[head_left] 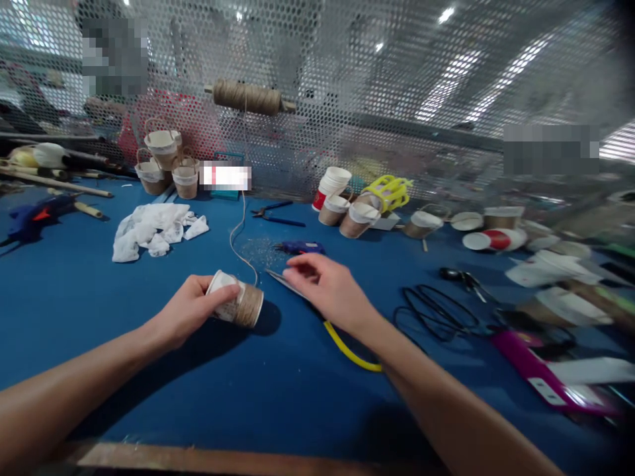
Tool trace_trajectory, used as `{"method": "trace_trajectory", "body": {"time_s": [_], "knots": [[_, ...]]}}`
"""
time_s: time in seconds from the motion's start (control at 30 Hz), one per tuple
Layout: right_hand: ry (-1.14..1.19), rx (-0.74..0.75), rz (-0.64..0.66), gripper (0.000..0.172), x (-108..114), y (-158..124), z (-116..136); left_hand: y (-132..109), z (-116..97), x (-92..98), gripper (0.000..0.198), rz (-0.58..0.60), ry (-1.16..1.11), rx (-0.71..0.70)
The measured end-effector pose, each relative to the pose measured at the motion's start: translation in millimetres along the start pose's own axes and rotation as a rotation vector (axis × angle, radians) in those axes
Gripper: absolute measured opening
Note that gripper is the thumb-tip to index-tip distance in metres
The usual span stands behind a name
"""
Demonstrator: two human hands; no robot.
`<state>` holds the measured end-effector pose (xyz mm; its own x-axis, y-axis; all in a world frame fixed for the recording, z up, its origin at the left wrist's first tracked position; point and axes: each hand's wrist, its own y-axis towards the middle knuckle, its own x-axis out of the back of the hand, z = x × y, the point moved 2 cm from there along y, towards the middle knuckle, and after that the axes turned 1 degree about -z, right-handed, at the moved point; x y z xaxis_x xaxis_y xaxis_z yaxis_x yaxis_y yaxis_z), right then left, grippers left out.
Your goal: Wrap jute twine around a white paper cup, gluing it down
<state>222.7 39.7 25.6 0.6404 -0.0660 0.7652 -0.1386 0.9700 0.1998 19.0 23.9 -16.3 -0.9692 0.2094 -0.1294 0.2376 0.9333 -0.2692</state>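
My left hand point(196, 301) is closed around a paper cup point(225, 291), tilted on its side above the blue table. Brown twine point(249, 307) is wound round the cup's narrower end, and its white part shows near my thumb. From there a loose strand point(232, 238) runs up to a twine spool point(247, 97). Right of the cup, my right hand point(322, 281) has bent fingers with a gap between thumb and forefinger, and nothing shows between them. Beneath it lie scissors point(285, 283) with a yellow handle point(350, 354). A blue glue gun point(302, 247) rests just behind that hand.
Crumpled white cloth point(149, 228) and blue-handled pliers point(280, 217) lie farther back. Twine-covered cups with handles point(186, 182) stand back left; more cups point(360, 219) line the back right. A black cable point(436, 311) and a magenta power strip point(530, 370) lie right. Perforated metal mesh point(381, 86) rises behind.
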Motion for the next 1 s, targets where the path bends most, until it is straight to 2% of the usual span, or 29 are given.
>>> {"method": "trace_trajectory", "body": {"time_s": [0.1,0.2,0.27,0.37,0.53,0.63,0.73,0.87,0.93,1.0], "knots": [[-0.112,-0.098,-0.112,0.012,18.2,24.2,-32.2,0.1,0.1,3.2,0.026,-0.031,0.061,-0.057],[-0.113,-0.174,-0.075,0.027,20.8,40.1,-62.2,-0.1,-0.2,5.9,0.027,-0.045,0.169,-0.126],[-0.076,-0.214,-0.065,0.029,17.4,44.8,-74.5,-0.6,-1.1,6.1,0.026,-0.044,0.232,-0.163],[0.022,-0.276,-0.069,0.023,12.9,46.9,-80.2,-1.9,-3.3,4.7,0.025,-0.039,0.289,-0.195],[0.290,-0.328,-0.052,0.011,21.7,37.6,-58.9,-5.3,-5.3,3.1,0.025,-0.019,0.329,-0.251],[0.440,-0.328,-0.037,0.022,34.2,20.7,-32.9,-8.0,-6.2,2.7,0.023,0.012,0.380,-0.302],[0.638,-0.364,0.085,0.028,40.2,-1.3,-7.7,-11.7,-9.8,1.5,0.019,0.048,0.517,-0.452],[0.493,-0.169,0.111,0.022,36.2,-25.4,14.3,-14.8,-13.7,-0.3,0.021,0.091,0.700,-0.674],[0.439,-0.150,0.131,0.022,28.4,-34.1,17.2,-13.0,-12.6,0.5,0.020,0.087,0.704,-0.675],[0.430,-0.191,0.162,0.022,20.2,-40.9,16.6,-9.4,-9.8,2.4,0.020,0.074,0.647,-0.604]]}}
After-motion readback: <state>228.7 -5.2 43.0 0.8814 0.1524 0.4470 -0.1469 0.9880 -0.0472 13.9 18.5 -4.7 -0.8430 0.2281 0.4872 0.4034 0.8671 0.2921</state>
